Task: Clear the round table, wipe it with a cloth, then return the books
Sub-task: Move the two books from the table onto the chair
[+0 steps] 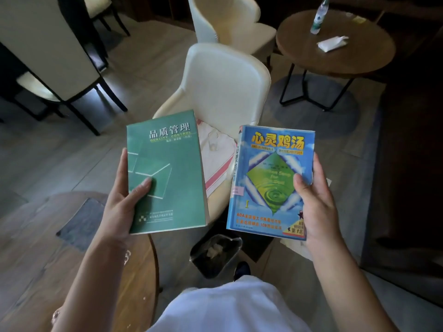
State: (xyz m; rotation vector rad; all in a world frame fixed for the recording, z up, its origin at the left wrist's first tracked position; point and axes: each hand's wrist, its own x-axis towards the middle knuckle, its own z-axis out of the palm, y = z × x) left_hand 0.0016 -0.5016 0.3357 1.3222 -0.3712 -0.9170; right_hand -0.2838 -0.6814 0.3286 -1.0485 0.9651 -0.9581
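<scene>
My left hand holds a green book by its left edge, thumb on the cover. My right hand holds a blue book by its right edge, thumb on the cover. Both books are face up in the air above a cream chair. The round wooden table lies at the lower left, under my left forearm, with a dark grey cloth lying on it. On the chair seat lies a white and pink cloth with a small glass on it.
A black bin lined with a bag stands on the floor below the books. A second round table at the upper right carries a bottle and a white tissue. More chairs stand at the upper left and top centre.
</scene>
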